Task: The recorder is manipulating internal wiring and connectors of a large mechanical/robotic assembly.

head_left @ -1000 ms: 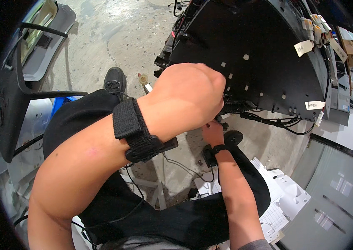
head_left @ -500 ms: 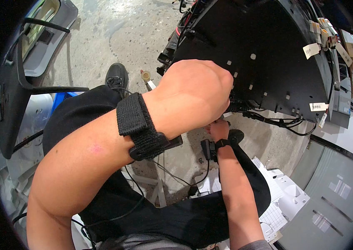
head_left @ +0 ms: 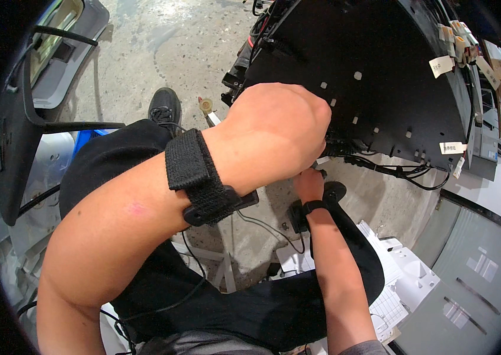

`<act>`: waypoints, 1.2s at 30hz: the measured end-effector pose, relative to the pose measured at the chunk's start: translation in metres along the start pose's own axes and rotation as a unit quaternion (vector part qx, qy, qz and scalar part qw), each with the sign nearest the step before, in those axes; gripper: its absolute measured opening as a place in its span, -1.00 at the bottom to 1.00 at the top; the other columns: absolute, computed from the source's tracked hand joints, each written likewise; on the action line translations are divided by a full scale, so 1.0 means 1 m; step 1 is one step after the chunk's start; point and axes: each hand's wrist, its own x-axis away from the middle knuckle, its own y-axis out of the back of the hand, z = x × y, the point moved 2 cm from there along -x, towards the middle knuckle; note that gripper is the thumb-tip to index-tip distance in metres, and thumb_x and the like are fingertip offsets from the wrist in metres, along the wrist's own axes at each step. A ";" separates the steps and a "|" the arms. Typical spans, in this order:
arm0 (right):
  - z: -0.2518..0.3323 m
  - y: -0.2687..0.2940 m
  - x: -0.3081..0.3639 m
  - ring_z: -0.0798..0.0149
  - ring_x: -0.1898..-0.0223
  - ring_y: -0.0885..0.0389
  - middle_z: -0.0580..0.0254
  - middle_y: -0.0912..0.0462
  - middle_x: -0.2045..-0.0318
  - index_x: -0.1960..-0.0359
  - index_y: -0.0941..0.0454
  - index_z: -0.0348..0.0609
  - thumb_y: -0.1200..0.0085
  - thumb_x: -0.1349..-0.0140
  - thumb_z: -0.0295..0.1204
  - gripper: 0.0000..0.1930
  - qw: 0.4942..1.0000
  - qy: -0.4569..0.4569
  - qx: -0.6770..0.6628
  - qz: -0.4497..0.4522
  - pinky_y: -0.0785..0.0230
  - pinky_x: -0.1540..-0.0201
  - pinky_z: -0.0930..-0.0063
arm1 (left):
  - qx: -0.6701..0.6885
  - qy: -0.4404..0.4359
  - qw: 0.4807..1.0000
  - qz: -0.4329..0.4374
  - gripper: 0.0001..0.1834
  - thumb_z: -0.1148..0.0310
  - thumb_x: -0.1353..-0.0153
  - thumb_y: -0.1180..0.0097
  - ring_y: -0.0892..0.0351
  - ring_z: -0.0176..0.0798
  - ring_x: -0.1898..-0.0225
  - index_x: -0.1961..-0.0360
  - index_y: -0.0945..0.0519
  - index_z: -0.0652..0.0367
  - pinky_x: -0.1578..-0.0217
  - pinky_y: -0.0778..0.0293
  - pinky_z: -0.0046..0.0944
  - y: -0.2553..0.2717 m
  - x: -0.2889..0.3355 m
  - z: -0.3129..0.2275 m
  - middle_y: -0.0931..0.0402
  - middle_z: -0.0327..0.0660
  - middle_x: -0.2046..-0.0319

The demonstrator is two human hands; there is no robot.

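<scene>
My left hand (head_left: pixel 280 127) is curled into a fist in front of a large black panel (head_left: pixel 375 77). Its fingertips face away, so what they grip is hidden. Below it is my right hand (head_left: pixel 308 184), closed, with a small dark end (head_left: pixel 322 173) showing beside its fingers. I cannot make out what that piece is. Dark cables (head_left: pixel 386 168) run along the panel's lower edge, just right of both hands. A black strap (head_left: pixel 194 174) wraps my left wrist, and a black band (head_left: pixel 314 206) with a small box is on my right wrist.
Wires with white connectors (head_left: pixel 457 38) and paper tags hang at the panel's right edge. A black-framed chair-like object (head_left: pixel 17 142) stands at left. White plastic parts (head_left: pixel 407 272) lie by my right leg. A thin cord loops between my knees over the concrete floor (head_left: pixel 144 53).
My right hand and wrist have turned, so the small box now sits lower and partly behind the wrist. My left hand stays nearly in place. The cord between my knees has shifted.
</scene>
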 end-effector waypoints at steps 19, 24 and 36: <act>0.000 -0.008 -0.003 0.01 0.43 -0.55 -0.02 -0.56 0.52 0.48 -0.51 -0.19 0.08 -0.08 -0.37 -0.82 0.996 0.064 -0.040 -0.042 -0.41 0.47 0.21 | -0.016 0.008 1.000 -0.002 -0.83 0.32 0.07 -0.03 -0.50 0.08 0.47 0.51 -0.52 0.21 0.43 -0.45 -0.06 -0.004 0.002 0.003 -0.49 0.02 0.59; -0.051 -0.051 -0.010 0.06 0.47 -0.55 0.00 -0.56 0.55 0.55 -0.52 -0.21 0.07 -0.14 -0.29 -0.74 0.986 0.010 -0.150 -0.068 -0.39 0.48 0.25 | 0.000 -0.028 0.999 -0.029 -0.83 0.31 0.07 -0.03 -0.51 0.07 0.48 0.53 -0.52 0.21 0.43 -0.45 -0.06 -0.001 -0.005 -0.006 -0.48 0.02 0.60; -0.017 -0.024 -0.010 0.10 0.30 -0.56 0.02 -0.58 0.32 0.29 -0.54 -0.09 0.07 -0.11 -0.30 -0.77 0.992 0.053 0.047 0.109 -0.41 0.31 0.21 | -0.017 -0.005 1.000 -0.003 -0.82 0.30 0.07 -0.04 -0.51 0.06 0.47 0.54 -0.53 0.21 0.44 -0.45 -0.07 -0.003 -0.002 -0.001 -0.48 0.02 0.61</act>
